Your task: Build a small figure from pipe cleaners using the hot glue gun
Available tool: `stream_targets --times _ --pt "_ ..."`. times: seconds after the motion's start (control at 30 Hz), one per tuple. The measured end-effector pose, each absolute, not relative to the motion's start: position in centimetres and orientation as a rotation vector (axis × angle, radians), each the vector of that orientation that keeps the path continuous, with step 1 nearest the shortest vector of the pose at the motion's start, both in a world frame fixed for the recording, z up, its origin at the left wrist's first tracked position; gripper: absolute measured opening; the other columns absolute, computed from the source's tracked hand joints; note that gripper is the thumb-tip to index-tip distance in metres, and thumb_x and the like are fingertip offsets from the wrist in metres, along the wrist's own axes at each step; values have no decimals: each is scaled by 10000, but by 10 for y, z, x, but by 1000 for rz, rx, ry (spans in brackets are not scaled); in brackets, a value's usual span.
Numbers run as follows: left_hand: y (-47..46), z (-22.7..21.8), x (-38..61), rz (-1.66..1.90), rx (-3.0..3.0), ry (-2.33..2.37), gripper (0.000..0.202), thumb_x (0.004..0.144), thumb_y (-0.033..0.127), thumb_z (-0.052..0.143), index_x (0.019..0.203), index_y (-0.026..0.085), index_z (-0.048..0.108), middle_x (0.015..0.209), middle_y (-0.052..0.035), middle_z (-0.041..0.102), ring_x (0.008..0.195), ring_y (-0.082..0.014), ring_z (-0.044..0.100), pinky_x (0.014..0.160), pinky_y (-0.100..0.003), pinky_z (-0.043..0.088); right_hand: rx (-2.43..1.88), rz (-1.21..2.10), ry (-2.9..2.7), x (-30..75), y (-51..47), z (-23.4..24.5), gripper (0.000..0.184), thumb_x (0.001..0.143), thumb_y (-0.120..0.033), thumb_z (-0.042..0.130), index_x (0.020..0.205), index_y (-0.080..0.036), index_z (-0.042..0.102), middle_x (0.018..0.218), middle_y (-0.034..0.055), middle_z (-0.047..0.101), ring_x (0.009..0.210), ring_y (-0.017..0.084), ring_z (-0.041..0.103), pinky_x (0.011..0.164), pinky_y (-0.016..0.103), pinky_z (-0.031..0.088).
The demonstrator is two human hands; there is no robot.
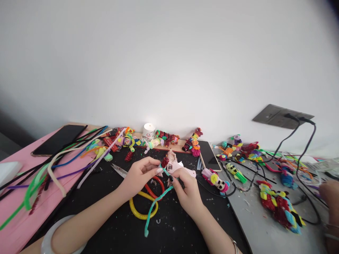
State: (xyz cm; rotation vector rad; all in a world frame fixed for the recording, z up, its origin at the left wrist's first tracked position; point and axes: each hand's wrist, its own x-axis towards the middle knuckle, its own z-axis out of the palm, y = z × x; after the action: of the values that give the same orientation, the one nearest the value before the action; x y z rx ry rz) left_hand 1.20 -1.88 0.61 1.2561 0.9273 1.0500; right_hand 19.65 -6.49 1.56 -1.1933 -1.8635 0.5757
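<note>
Where the white wall (pixel 169 53) meets the desk, finished pipe-cleaner figures crowd the far edge, so the bare room lies nearer the person. It is mostly on the black mat (pixel 169 233), which sits between a pink board (pixel 23 222) and a grey surface (pixel 254 225). Loose pipe cleaners fan across the pink board and over the mat's left edge.

There are two dark phones, one (pixel 59 139) on the pink board and one (pixel 209 155) at the mat's far right corner. Two black cables run from the wall socket (pixel 272 114).

The left hand (pixel 139 174) pinches the upper end of a teal pipe cleaner (pixel 152 211), right by a small red fuzzy piece (pixel 165 161). The right hand (pixel 188 192) grips the same stem just below, and its tail hangs onto the mat. One pink glue gun (pixel 182 168) lies just behind the hands. One yellow loop (pixel 137 211) and one red loop (pixel 155 192) lie under them, and one pair of scissors (pixel 119 170) lies to the left.

The single white cup (pixel 149 131) stands by the wall; I cannot tell what is inside it. Another person's hand (pixel 329 192) shows at the right edge.
</note>
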Motion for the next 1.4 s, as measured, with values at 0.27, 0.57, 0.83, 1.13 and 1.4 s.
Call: stream_targets --times 0.27,0.57,0.83,1.13,1.4 --pt "-15 2 10 930 1047 707 170 750 255 704 879 170 635 734 -5 693 659 -132 645 685 -269 513 -1266 857 -1661 197 -62 11 168 867 -255 509 736 -201 599 673 12 607 591 157 527 556 256 393" --pt "-17 6 11 839 953 672 218 745 272 715 903 140 640 764 -19 664 664 -116 615 672 -249 497 -1207 1083 -1436 196 -59 13 176 823 -358 576 737 -206 592 625 -7 606 544 148 534 521 252 410" --pt "-20 5 11 797 895 614 210 743 277 724 897 154 651 742 -11 650 641 -107 602 674 -259 505 -1175 1145 -1359 196 -58 13 197 798 -380 618 731 -199 584 568 -28 580 506 125 515 508 241 408" --pt "-20 9 10 726 867 564 210 746 284 722 899 152 667 761 -22 644 649 -107 589 682 -272 508 -1141 1214 -1273 197 -57 14 217 762 -385 664 719 -194 571 557 -39 573 495 118 519 506 234 416" --pt "-21 13 11 692 851 560 231 728 272 739 893 126 670 784 -39 639 677 -111 586 689 -255 498 -1129 1215 -1235 197 -57 12 208 754 -374 671 743 -195 565 593 -30 577 512 117 517 508 237 425"
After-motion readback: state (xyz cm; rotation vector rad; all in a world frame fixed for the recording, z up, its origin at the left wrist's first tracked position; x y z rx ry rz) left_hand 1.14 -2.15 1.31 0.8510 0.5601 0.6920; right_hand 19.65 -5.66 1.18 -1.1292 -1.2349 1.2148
